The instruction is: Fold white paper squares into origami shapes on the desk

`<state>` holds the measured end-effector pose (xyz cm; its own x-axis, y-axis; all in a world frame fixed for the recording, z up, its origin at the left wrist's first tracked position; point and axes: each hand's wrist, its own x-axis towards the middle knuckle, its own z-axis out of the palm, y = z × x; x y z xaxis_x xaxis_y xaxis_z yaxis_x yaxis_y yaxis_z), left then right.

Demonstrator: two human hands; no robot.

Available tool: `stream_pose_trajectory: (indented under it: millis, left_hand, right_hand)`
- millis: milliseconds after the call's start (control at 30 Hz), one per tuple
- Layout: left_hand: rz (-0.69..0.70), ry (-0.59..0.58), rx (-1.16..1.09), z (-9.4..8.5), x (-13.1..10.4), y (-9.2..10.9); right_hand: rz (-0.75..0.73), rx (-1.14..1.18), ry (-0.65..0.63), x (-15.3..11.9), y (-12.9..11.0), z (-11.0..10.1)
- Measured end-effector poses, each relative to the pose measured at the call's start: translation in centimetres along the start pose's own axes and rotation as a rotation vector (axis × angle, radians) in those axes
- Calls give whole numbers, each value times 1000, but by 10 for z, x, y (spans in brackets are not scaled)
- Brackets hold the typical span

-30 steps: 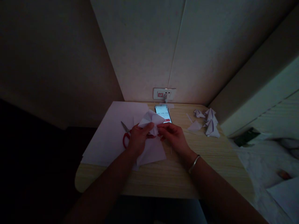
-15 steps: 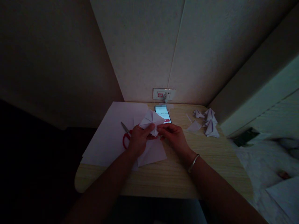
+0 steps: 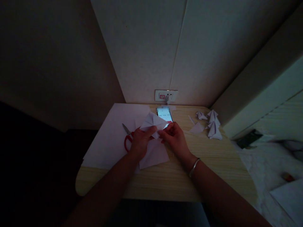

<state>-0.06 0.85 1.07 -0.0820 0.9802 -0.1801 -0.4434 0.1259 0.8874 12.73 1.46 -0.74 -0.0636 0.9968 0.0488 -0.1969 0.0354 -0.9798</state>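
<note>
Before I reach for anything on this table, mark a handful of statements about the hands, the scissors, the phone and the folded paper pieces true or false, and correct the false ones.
1. The left hand holds a folded paper. True.
2. The scissors have blue handles. False: the handles are red.
3. The phone lies with its screen down. False: its lit screen faces up.
4. A bracelet is on the right wrist. True.
5. The standing folded pieces are left of the scissors. False: they are towards the table's right end.
</note>
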Motion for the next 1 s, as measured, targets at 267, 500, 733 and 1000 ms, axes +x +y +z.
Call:
stream_pose_trajectory:
  millis: [267, 500, 733, 1000]
  left_hand:
    - [7, 5, -37, 1, 0, 0]
    - [17, -5, -83, 6, -1, -1]
    - [-16, -40, -88, 10, -5, 2]
    - [-72, -11, -129, 7, -2, 4]
  right_hand:
    - [98, -101, -133, -2, -6, 1]
    - [73, -160, -128, -5, -11, 3]
    - [34, -269, -230, -6, -2, 4]
    - [-38, -327, -324, -7, 2, 2]
